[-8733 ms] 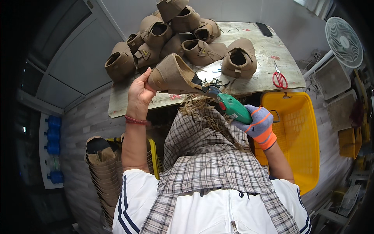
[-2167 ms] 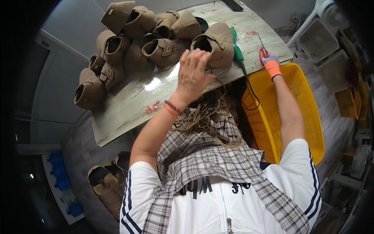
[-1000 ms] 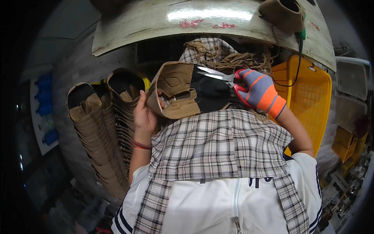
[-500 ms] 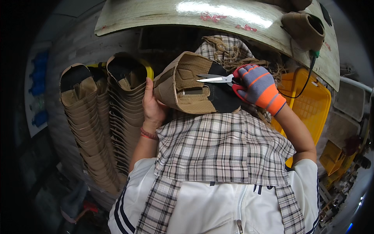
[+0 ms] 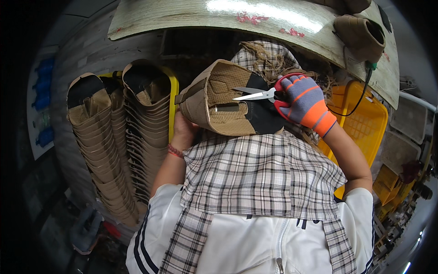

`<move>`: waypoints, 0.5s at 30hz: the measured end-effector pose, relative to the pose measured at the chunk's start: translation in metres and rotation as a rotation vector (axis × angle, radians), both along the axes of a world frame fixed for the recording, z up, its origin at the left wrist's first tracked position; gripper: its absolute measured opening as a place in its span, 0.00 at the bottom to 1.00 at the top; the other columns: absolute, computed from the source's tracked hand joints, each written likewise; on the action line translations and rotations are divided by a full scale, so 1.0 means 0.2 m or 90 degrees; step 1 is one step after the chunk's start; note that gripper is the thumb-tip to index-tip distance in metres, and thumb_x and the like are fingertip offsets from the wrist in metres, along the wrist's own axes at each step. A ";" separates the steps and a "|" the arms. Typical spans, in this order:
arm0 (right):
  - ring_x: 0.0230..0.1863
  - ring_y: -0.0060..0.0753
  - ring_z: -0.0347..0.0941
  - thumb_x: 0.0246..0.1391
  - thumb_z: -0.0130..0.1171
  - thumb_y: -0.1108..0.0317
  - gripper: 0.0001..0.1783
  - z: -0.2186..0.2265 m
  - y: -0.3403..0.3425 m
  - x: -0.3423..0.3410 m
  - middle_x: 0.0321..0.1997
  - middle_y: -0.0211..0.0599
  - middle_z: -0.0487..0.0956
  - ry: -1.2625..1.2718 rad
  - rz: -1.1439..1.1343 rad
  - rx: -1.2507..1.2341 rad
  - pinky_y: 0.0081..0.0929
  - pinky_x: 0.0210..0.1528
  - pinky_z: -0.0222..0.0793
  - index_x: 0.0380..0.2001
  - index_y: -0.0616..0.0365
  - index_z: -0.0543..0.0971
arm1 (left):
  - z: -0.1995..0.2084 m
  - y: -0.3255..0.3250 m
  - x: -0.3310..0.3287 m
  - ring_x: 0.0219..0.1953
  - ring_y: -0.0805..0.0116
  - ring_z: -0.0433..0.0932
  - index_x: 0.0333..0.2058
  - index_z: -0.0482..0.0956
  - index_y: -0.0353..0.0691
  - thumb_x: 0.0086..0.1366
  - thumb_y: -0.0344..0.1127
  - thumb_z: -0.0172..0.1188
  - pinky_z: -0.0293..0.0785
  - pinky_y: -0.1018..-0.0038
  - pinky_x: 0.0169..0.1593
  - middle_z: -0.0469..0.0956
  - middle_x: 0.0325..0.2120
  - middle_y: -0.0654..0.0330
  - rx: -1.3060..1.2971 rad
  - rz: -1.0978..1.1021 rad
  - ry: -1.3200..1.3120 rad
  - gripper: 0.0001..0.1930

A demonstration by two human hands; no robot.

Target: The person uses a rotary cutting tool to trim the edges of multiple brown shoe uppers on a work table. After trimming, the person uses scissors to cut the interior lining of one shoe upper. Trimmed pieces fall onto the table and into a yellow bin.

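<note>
A tan shoe upper (image 5: pixel 195 106) with a textured lining and a black heel section lies over my lap, its opening facing up. Bare and partly hidden by the upper, my left hand (image 5: pixel 185 128) grips its left side from below; most of the fingers are out of sight. My right hand (image 5: pixel 302 98), in a grey and orange glove, is closed round the red handles of a pair of scissors (image 5: pixel 260 95). Their blades are slightly parted and point left above the upper's opening, near the black section.
Long nested stacks of tan uppers (image 5: pixel 98 150) stand at the left, by a yellow basket (image 5: pixel 174 91). A worn table (image 5: pixel 182 20) spans the far side, with a tan upper (image 5: pixel 360 39) at its right end. Right of me are a yellow crate (image 5: pixel 365 118) and a dark cable (image 5: pixel 362 96).
My left hand has slipped lower beneath the upper, so its thumb no longer shows; a strap now sticks out on the left. The scissors have barely moved.
</note>
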State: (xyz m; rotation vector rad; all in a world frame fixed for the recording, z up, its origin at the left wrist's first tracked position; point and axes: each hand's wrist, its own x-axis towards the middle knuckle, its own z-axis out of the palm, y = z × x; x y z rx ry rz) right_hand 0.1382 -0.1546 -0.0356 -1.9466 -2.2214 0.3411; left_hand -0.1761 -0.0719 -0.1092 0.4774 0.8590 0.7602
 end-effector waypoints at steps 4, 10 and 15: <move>0.38 0.44 0.72 0.42 0.67 0.56 0.19 -0.02 0.05 -0.03 0.32 0.39 0.76 0.005 0.024 -0.008 0.37 0.41 0.68 0.36 0.52 0.77 | 0.03 0.04 0.08 0.25 0.81 0.73 0.40 0.79 0.38 0.65 0.35 0.58 0.71 0.84 0.32 0.77 0.26 0.70 -0.040 0.007 0.023 0.09; 0.36 0.42 0.72 0.42 0.67 0.56 0.18 -0.04 0.03 -0.03 0.32 0.38 0.76 -0.023 0.007 -0.006 0.36 0.39 0.68 0.36 0.50 0.77 | -0.18 0.07 0.05 0.46 0.71 0.76 0.50 0.76 0.36 0.62 0.35 0.64 0.74 0.74 0.48 0.77 0.45 0.61 -0.060 -0.008 -0.014 0.19; 0.36 0.42 0.73 0.43 0.67 0.55 0.18 -0.04 0.00 0.00 0.32 0.39 0.77 -0.047 0.004 0.004 0.37 0.39 0.69 0.36 0.52 0.77 | -0.32 0.07 0.04 0.53 0.66 0.73 0.53 0.74 0.35 0.63 0.37 0.63 0.71 0.69 0.55 0.75 0.51 0.58 -0.013 -0.004 -0.034 0.21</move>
